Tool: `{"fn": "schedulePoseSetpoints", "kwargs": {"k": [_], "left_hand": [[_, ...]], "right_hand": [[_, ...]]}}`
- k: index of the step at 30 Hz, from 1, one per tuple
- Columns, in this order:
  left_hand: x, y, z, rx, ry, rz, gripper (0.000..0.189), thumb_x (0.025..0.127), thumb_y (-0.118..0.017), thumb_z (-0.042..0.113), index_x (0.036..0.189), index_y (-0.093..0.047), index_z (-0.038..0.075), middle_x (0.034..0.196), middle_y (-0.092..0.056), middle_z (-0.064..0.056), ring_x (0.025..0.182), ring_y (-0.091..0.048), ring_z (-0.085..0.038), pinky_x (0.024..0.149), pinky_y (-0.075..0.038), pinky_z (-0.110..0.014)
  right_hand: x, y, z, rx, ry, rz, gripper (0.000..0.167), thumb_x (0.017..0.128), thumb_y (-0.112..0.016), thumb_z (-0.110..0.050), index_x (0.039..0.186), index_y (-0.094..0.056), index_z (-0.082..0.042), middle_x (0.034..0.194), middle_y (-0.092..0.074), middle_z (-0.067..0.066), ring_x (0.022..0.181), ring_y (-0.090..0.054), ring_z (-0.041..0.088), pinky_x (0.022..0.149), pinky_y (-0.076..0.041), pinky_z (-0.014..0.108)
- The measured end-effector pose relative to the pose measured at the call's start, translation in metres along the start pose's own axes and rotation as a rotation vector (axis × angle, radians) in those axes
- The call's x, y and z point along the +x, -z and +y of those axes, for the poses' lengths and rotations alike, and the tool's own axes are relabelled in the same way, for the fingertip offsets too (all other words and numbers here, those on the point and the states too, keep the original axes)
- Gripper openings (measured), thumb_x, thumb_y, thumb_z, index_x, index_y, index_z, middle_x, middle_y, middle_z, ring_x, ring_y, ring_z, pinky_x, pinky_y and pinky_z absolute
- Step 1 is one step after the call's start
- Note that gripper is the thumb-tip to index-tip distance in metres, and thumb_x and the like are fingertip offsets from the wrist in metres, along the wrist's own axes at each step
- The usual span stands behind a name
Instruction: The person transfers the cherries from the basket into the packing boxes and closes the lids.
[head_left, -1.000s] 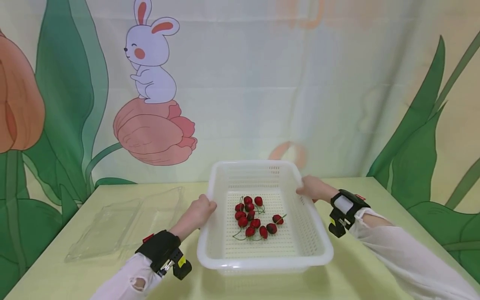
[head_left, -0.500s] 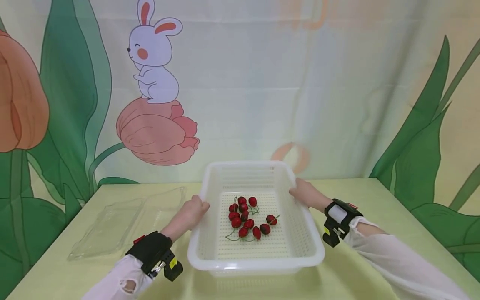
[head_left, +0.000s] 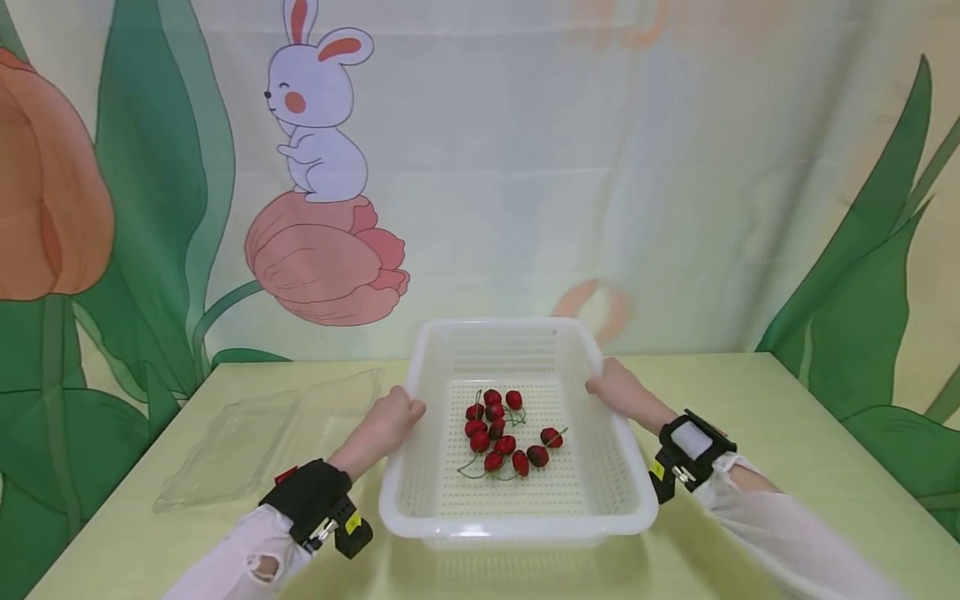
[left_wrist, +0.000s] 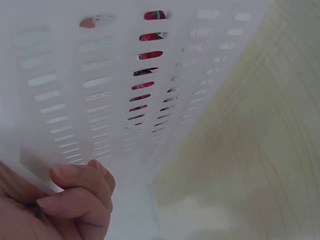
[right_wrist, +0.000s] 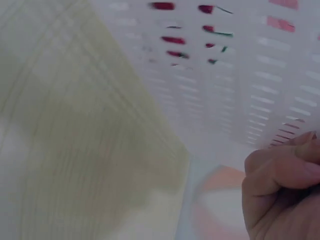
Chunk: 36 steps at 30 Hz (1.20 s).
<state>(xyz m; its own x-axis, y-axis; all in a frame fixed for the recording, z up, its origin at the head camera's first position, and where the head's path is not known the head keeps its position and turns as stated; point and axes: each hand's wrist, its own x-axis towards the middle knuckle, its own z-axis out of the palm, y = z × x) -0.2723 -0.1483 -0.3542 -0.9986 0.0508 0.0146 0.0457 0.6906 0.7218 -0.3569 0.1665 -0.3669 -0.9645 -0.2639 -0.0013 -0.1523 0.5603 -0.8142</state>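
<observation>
Yellow table [head_left: 765,408], printed curtain [head_left: 480,183] behind: I log one white basket [head_left: 517,527], held above the tabletop, left hand [head_left: 384,423] and right hand [head_left: 624,390] gripping opposite rims, presumably to keep the red cherries [head_left: 497,429] inside level and unspilled.

A pale, lightly creased cloth backdrop [head_left: 510,183] fills the upper frame. At upper left, a white cartoon rabbit [head_left: 330,162] with orange-lined ears sits facing left on a sideways pink tulip [head_left: 322,271]. A large orange tulip [head_left: 52,183] stands at the left edge; tall green leaves [head_left: 855,312] rise at right. Below, on a pale yellow table [head_left: 780,433], a clear plastic two-part container [head_left: 225,450] lies spread at lower left.
</observation>
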Motion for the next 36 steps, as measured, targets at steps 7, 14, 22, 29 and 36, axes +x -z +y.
{"fn": "schedulePoseSetpoints", "kwargs": {"k": [7, 14, 22, 29, 36], "left_hand": [[-0.0013, 0.0027, -0.0006, 0.023, -0.001, -0.008, 0.027, 0.088, -0.036, 0.009, 0.103, -0.037, -0.014, 0.084, -0.047, -0.019, 0.073, -0.054, -0.025, 0.06, -0.048, -0.036], [-0.0012, 0.0003, 0.0002, -0.008, 0.002, -0.003, 0.029, 0.089, -0.035, 0.009, 0.106, -0.035, -0.015, 0.085, -0.048, -0.02, 0.072, -0.056, -0.025, 0.059, -0.049, -0.036], [-0.0043, -0.0005, 0.0021, -0.017, 0.014, 0.0, 0.028, 0.087, -0.035, 0.007, 0.106, -0.034, -0.014, 0.084, -0.047, -0.02, 0.07, -0.053, -0.024, 0.058, -0.047, -0.035], [-0.004, -0.0021, 0.0029, -0.014, 0.001, 0.004, 0.029, 0.087, -0.036, 0.007, 0.106, -0.035, -0.015, 0.083, -0.047, -0.02, 0.071, -0.053, -0.024, 0.059, -0.048, -0.036], [-0.0046, 0.0001, 0.003, -0.015, -0.015, -0.003, 0.029, 0.088, -0.035, 0.007, 0.107, -0.034, -0.015, 0.085, -0.047, -0.02, 0.07, -0.055, -0.025, 0.057, -0.049, -0.036]], "right_hand": [[0.0033, -0.0008, 0.003, 0.069, 0.048, -0.02, 0.034, 0.079, -0.041, -0.002, 0.107, -0.041, 0.016, 0.095, -0.054, 0.025, 0.074, -0.059, 0.031, 0.06, -0.049, 0.041], [0.0059, 0.0016, 0.0054, 0.078, 0.014, -0.018, 0.037, 0.08, -0.043, -0.004, 0.111, -0.039, 0.016, 0.098, -0.052, 0.027, 0.076, -0.06, 0.033, 0.059, -0.049, 0.041], [0.0024, 0.0012, 0.0071, 0.104, 0.007, -0.009, 0.036, 0.079, -0.043, -0.004, 0.109, -0.04, 0.015, 0.096, -0.053, 0.026, 0.075, -0.06, 0.031, 0.06, -0.05, 0.04], [0.0007, 0.0009, 0.007, 0.077, -0.005, 0.026, 0.036, 0.079, -0.043, -0.005, 0.109, -0.041, 0.015, 0.095, -0.052, 0.023, 0.073, -0.058, 0.028, 0.06, -0.048, 0.039], [0.0015, 0.0013, 0.0048, 0.101, -0.006, 0.033, 0.037, 0.079, -0.044, -0.005, 0.11, -0.041, 0.015, 0.096, -0.053, 0.024, 0.075, -0.058, 0.029, 0.061, -0.048, 0.04]]}}
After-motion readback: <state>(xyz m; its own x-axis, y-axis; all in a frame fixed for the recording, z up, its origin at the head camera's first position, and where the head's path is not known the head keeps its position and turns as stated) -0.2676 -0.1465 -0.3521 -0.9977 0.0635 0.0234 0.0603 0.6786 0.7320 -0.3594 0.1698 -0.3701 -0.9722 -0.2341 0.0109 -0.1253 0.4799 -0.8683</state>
